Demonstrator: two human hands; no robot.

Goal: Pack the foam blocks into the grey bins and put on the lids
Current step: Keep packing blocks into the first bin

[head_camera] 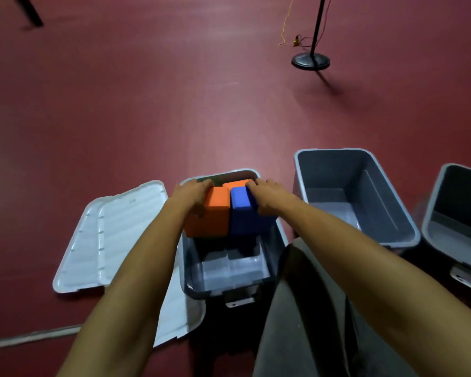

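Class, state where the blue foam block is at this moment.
The blue foam block is centre of the head view, over the leftmost grey bin, against the orange block on its left, right hand holding its other side.

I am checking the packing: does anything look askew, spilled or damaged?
Nothing spilled or damaged. The orange block and blue block, squeezed between the left hand and right hand, sit above the rim of the grey bin.

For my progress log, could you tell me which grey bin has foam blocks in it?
The leftmost bin: it holds an orange block and a blue block; the middle bin and rightmost bin show none.
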